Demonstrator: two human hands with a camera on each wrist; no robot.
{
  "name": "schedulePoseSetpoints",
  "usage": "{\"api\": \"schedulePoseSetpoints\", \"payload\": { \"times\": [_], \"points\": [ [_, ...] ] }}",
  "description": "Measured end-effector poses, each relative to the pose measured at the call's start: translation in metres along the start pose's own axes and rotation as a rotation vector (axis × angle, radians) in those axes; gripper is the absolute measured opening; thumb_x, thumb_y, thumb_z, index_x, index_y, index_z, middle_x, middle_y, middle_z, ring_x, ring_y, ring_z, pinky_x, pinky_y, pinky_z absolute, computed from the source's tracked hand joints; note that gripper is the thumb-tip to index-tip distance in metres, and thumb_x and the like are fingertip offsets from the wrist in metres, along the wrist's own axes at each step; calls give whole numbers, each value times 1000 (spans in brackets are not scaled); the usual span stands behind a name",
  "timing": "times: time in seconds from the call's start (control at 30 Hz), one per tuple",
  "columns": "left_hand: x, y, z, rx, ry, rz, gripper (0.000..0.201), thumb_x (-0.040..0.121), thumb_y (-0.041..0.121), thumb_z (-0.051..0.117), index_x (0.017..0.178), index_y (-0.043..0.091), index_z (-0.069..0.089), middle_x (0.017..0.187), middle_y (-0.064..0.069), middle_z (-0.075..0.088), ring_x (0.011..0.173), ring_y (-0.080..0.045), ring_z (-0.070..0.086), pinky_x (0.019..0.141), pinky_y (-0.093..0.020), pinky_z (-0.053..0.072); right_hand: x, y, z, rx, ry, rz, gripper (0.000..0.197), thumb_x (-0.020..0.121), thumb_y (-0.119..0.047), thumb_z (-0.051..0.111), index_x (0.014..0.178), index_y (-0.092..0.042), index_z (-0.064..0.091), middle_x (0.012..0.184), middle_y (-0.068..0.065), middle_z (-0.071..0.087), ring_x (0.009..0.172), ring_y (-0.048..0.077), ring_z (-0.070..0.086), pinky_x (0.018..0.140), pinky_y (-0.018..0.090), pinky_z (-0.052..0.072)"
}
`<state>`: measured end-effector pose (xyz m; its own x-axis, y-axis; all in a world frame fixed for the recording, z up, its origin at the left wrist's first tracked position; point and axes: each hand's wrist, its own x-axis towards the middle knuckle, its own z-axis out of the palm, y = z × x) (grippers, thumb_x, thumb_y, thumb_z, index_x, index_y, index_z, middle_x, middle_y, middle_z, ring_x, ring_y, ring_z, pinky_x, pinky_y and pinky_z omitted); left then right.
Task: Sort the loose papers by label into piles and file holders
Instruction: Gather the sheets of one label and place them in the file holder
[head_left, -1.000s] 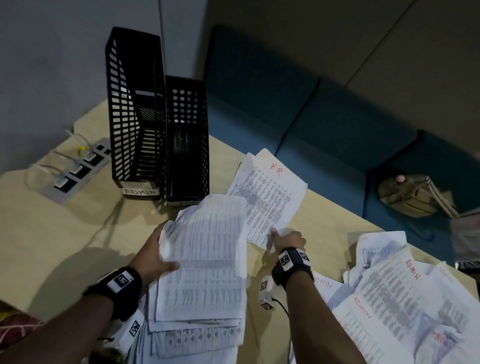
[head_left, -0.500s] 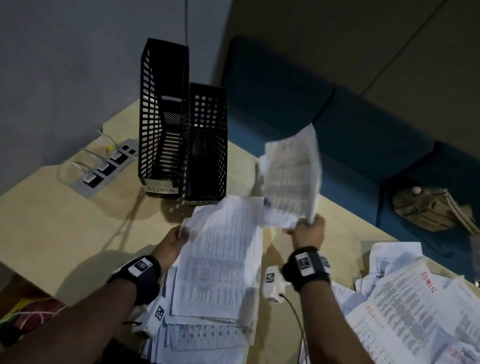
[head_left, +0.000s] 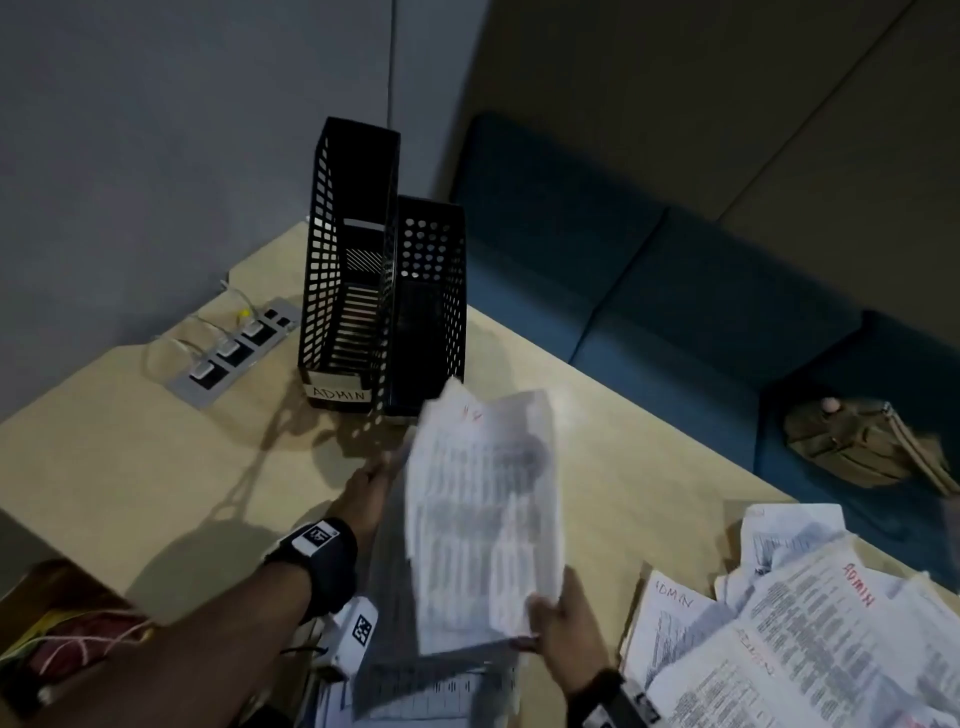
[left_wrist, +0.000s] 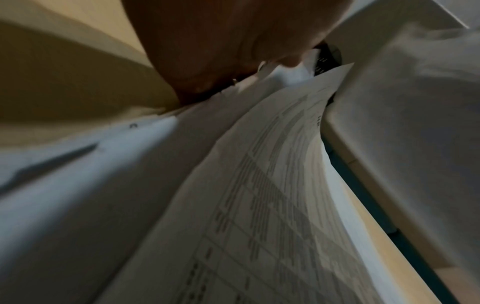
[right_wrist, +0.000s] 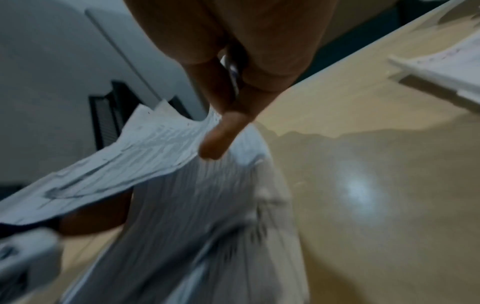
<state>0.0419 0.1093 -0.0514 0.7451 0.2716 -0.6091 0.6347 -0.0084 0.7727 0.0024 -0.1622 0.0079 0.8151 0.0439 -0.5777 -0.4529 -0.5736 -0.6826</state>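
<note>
Head view: two black file holders (head_left: 384, 280) stood just beyond the left hand (head_left: 366, 493), loose papers (head_left: 810, 639) heaped right of the right hand (head_left: 558, 618). Right hand pinched a blurry sheet (head_left: 483, 525) over the stack (head_left: 431, 691). Left wrist view: left hand's grip hard to tell, resting at the stack's edge. Right wrist view: thumb (right_wrist: 221, 135) clamped on the sheet.

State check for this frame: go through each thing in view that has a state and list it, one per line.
ADMIN file holder: upright on the table, no papers visible inside.
Second file holder: upright, touching the first; contents cannot be told.
Sheet: in the air above the stack, motion-blurred, pinched by the right hand.
Stack: on the table under the sheet, left hand at its far edge.
Loose papers: unsorted heap on the table, several marked ADMIN.
</note>
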Motion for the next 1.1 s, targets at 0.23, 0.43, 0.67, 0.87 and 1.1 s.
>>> {"api": "schedulePoseSetpoints", "payload": {
  "times": [0.23,0.43,0.67,0.87,1.1],
  "points": [
    [-5,-9,5,172,-17,202,108,52,97,36,145,45,18,151,-4,39,131,-28,45,105,-43,40,25,-23,14,-397,127,-186,53,92,-20,53,141,-16,33,132,6,43,126,24,40,108,33,33],
    [-19,-6,8,306,-87,248,70,91,7,57,139,48,26,139,-9,52,91,-9,63,53,-10,43,73,-83,4,-625,195,-360,72,88,-38,58,147,-15,22,154,8,23,141,27,22,115,35,21],
    [-21,-4,22,338,-126,279,77,90,15,59,148,34,14,149,-4,41,125,-21,50,88,-26,43,97,-106,54,-839,-83,-545,76,93,-54,41,151,-23,3,160,-1,3,148,18,-3,120,39,0],
    [-11,-7,28,256,-137,304,72,92,11,56,147,35,16,153,-2,35,136,-19,40,107,-30,37,102,-90,75,-765,-226,-415,69,95,-45,43,150,-13,17,150,9,34,137,25,31,114,35,26],
    [-13,-6,23,283,-116,382,62,95,17,52,111,71,27,147,5,42,135,-17,39,108,-35,34,114,-58,26,-776,53,-322,49,95,-48,37,137,-23,41,144,2,44,134,21,38,113,43,27]
  ]
}}
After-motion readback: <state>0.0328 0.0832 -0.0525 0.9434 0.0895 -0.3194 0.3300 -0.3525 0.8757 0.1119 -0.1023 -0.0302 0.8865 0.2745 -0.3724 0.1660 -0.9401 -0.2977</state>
